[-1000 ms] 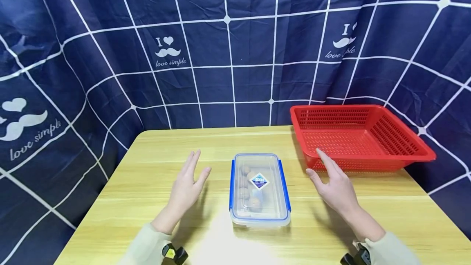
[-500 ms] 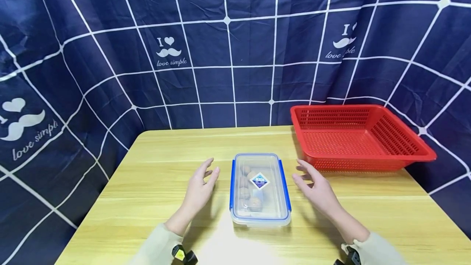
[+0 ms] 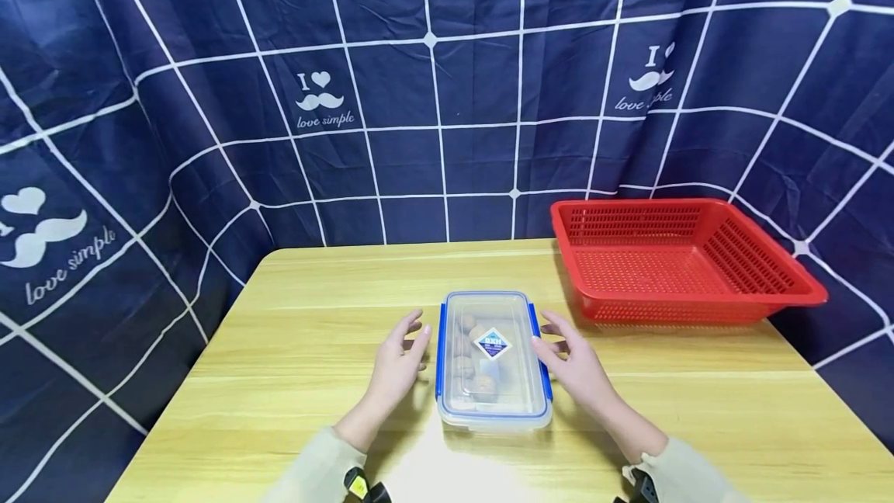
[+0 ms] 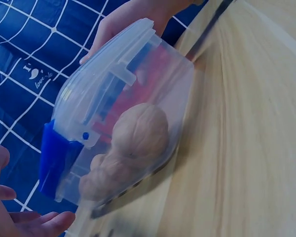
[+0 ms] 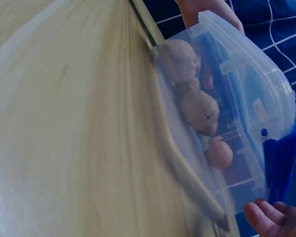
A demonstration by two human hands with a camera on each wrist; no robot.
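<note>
A clear plastic food container (image 3: 513, 379) with a blue-edged lid and blue side clips stands on the table in the head view. Several brown, wrinkled round things that look like walnuts (image 4: 140, 131) show through its wall. My left hand (image 3: 396, 369) is beside the container's left side, fingers relaxed and a small gap short of the clip (image 4: 56, 160). On the other side, my right hand (image 3: 578, 369) has its thumb and fingertips right at the right clip (image 5: 281, 165), fingers loosely bent. Neither hand grips anything.
A red perforated plastic basket (image 3: 663, 309) stands at the back right of the wooden table (image 3: 335, 293). Behind the table hangs a dark blue cloth (image 3: 482, 161) with white grid lines. A diamond-shaped label (image 3: 492, 344) is stuck on the lid.
Both hands have moved inward toward the container from either side, and their fingers have bent a little from straighter. The container and basket have stayed in place.
</note>
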